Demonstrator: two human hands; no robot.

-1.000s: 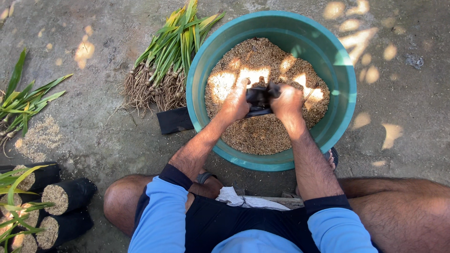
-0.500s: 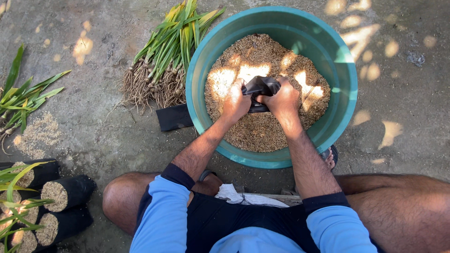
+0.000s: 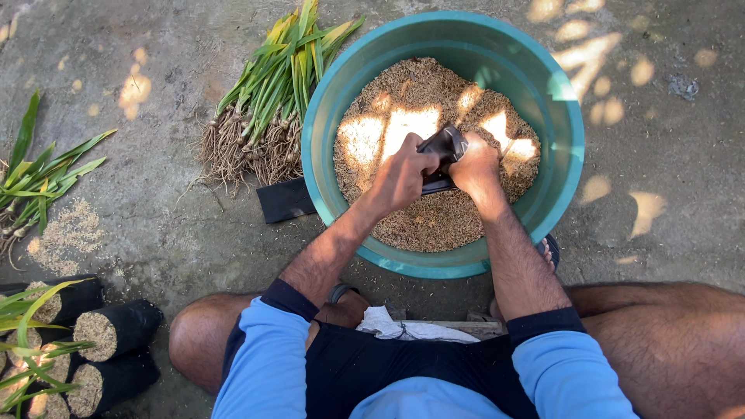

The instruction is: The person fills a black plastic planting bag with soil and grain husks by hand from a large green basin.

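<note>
Both hands, left [image 3: 403, 174] and right [image 3: 475, 164], are clenched on a small black planting bag [image 3: 442, 147] held over the middle of the husk-filled teal tub [image 3: 563, 116], so filling looks underway; next comes scooping husk in while holding the mouth open.

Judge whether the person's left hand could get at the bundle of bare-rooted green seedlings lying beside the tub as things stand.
Probably yes, once freed. The seedling bundle lies uncovered on the ground just left of the teal tub, but the left hand is gripping the black bag with the right hand.
</note>
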